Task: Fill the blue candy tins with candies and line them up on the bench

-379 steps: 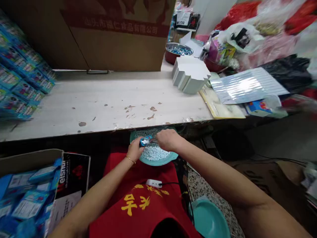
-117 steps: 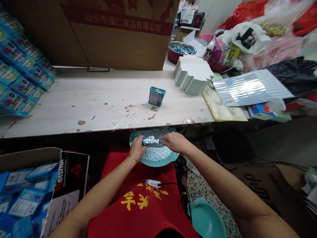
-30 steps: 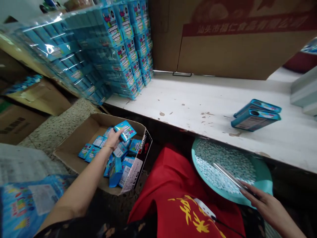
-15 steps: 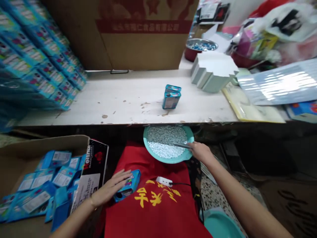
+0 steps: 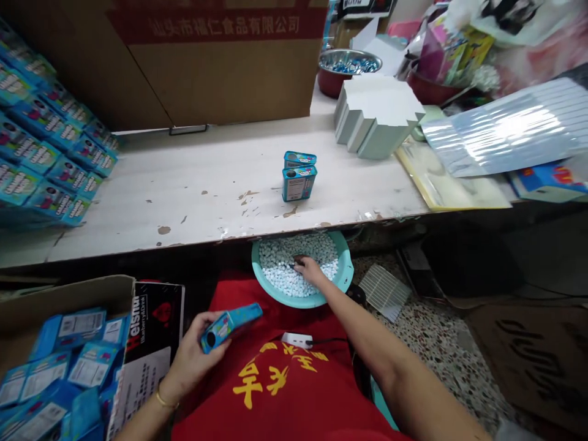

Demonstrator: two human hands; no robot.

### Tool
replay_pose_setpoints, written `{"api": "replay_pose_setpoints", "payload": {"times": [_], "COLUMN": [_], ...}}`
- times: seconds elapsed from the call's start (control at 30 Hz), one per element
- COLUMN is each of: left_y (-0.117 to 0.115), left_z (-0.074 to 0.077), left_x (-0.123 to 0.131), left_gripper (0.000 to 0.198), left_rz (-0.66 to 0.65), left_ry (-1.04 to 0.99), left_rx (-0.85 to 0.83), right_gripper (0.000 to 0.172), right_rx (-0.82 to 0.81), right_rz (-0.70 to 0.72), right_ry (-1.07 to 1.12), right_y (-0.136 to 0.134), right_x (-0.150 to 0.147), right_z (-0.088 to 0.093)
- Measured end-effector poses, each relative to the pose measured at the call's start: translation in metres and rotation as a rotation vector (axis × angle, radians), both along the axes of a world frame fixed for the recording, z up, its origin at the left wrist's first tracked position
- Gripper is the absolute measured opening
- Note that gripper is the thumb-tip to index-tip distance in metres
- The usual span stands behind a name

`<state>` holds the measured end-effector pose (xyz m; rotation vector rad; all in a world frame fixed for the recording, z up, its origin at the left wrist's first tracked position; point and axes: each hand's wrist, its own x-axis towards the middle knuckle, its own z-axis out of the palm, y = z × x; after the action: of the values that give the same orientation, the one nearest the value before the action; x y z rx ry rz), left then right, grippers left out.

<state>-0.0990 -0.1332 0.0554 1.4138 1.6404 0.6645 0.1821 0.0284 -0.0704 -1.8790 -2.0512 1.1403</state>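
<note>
My left hand (image 5: 202, 349) is wrapped round a blue candy box (image 5: 220, 331), tilted above the red apron (image 5: 257, 404); a dark round opening shows on its near end. Over a turquoise basin (image 5: 348, 269) full of small white candies (image 5: 280, 275), my right hand (image 5: 312, 271) is closed on what looks like a small scoop (image 5: 299, 260), its far part hidden among the candies. Two more blue candy boxes (image 5: 298, 184) stand upright, one behind the other, on the white table.
Stacked blue boxes (image 5: 50, 147) and a large carton (image 5: 220, 79) line the table's back left. White card blanks (image 5: 381, 110) and a metal bowl (image 5: 349, 64) are at right. An open carton (image 5: 124, 343) of blue boxes stands lower left. A white power strip (image 5: 296, 340) lies on the apron.
My left hand has picked up the candy box from the apron and turned it. My right hand has moved from the basin's right rim to the candies in its middle. The view has shifted.
</note>
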Motion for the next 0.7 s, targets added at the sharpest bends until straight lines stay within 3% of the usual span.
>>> {"api": "replay_pose_setpoints", "payload": {"times": [0.17,0.23,0.33,0.5,0.7], "left_y": [0.068,0.092,0.116,0.135,0.139], "left_z": [0.019,0.018,0.005,-0.022,-0.031], "left_x": [0.030,0.045,0.066,0.095,0.119], "left_gripper": [0.037,0.036,0.037,0.036,0.043], "left_rz": [-0.057,-0.120,-0.187,-0.281,-0.345], "left_ry": [0.072,0.085,0.137,0.365,0.510], "left_rx": [0.217,0.277,0.275,0.251,0.188], "right_gripper": [0.034,0.033,0.034,0.032,0.030], "right_rx": [0.057,0.055,0.044,0.048,0.064], "right_rz": [-0.041,-0.056,-0.042,0.103,0.309], "right_ry": [0.311,0.408,0.420,0.348,-0.059], "right_y": [-0.003,-0.006,-0.010,-0.012,-0.009], "right_x": [0.033,0.049,0.071,0.084,0.062], "right_z": [0.035,0.056,0.092,0.141,0.166]}}
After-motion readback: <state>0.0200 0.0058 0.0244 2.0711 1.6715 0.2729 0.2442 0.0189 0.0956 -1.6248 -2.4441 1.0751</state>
